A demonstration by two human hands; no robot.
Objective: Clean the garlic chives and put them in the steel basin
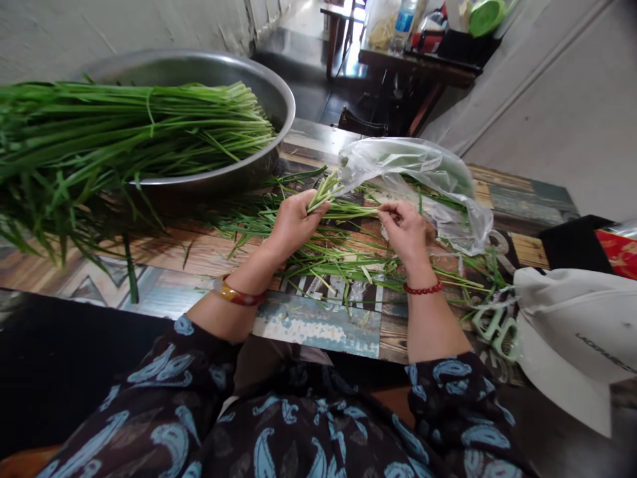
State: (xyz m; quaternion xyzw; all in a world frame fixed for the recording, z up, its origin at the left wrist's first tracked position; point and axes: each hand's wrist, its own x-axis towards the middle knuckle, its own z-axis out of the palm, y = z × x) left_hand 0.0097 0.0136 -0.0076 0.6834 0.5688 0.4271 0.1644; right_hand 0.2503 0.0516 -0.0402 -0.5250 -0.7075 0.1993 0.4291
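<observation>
A small bunch of garlic chives (pixel 326 190) is gripped in my left hand (pixel 293 224), its pale stem ends poking up past the thumb. My right hand (pixel 405 234), fingers pinched together, holds the tip of chive stalks (pixel 355 211) that stretch between the two hands. Loose chives (pixel 333 260) lie scattered on the table beneath both hands. To the left, a large metal basin (pixel 287 109) carries a thick pile of chives (pixel 134 129), whose leaves hang over its near edge. Just beyond my right hand lies a clear plastic bag (pixel 423 159) with some greens in it.
A white cap (pixel 567 325) rests at the right edge, beside pale green scissors handles (pixel 497 332). Behind it is a black box (pixel 567 240). The patterned wooden tabletop (pixel 318 328) ends close to my body. Farther back, another table (pixel 413 66) bears a water bottle (pixel 404 25).
</observation>
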